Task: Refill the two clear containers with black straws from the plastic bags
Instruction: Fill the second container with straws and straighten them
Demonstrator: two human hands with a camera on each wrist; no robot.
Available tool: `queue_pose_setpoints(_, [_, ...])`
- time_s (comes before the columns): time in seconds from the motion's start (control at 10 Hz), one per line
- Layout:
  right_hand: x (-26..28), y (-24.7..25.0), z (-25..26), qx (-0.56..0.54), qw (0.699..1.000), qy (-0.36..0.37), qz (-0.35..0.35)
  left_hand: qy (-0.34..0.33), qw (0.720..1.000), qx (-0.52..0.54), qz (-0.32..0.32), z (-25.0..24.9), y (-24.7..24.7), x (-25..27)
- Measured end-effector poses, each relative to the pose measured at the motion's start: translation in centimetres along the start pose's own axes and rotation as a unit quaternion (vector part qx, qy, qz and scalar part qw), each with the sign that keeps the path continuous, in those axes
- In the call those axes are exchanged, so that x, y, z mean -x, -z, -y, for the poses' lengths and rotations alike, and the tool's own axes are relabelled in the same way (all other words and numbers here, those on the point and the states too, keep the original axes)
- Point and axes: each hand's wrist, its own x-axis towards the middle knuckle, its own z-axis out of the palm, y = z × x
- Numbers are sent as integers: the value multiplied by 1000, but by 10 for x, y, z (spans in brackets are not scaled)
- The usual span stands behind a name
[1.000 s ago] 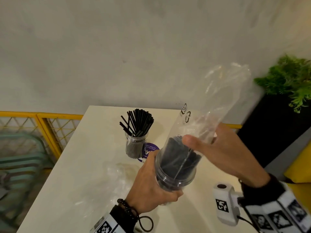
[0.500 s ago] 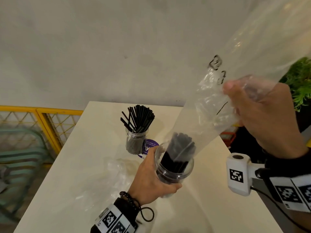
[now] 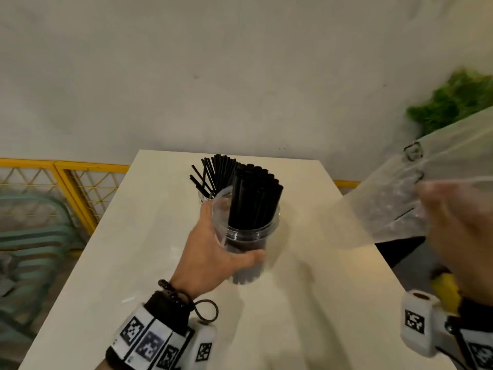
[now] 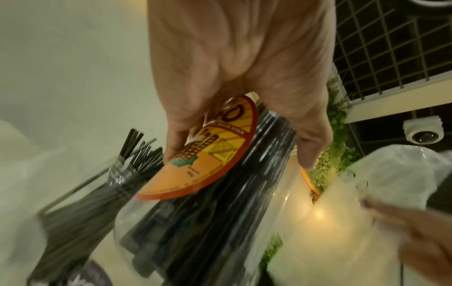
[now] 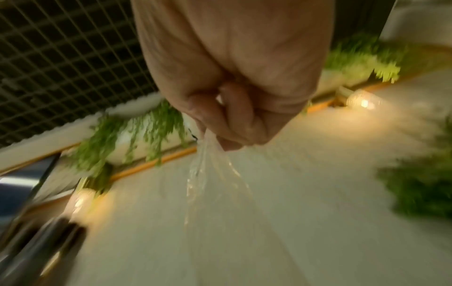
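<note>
Straws point(image 3: 253, 201) stand bunched in clear jar point(image 3: 246, 236), your left hand point(image 3: 210, 255) wrapped round it above worktop point(image 3: 133, 249). Your right hand point(image 3: 458, 236) pinches empty plastic bag point(image 3: 394, 198), off to right. Second jar point(image 4: 80, 209) of straws just behind.

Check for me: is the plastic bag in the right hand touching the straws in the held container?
Apart. In the head view the plastic bag, pinched by the right hand, hangs right of the container with bare table between it and the straws.
</note>
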Motion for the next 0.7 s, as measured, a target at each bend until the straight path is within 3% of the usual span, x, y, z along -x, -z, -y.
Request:
queue_pose_setpoints(0.1, [59,-71,37,-101,979,-154,89,-11,1000,-20,-16,-8,22,-13])
queue_pose_setpoints(0.2, [98,-117,-12,-154,936,-180,260,-24,998,-47,-37,-15,35,-27])
queue_pose_setpoints(0.3, [122,-112,-73,69,909,-69,405,-38,997,-64,-36,-24,41,-36])
queue_pose_setpoints(0.4, [144,-149,-63,251,763,-101,587,-44,996,-69,-24,-26,36,-39])
queue_pose_setpoints(0.5, [147,-163,-73,326,733,74,592,-40,996,-73,-12,-27,29,-39])
queue_pose_setpoints(0.6, [140,-165,-71,356,738,134,557,-22,998,-61,5,-26,20,-39])
queue_pose_setpoints(0.7, [118,-147,-65,284,824,81,484,-9,999,-48,23,-24,11,-36])
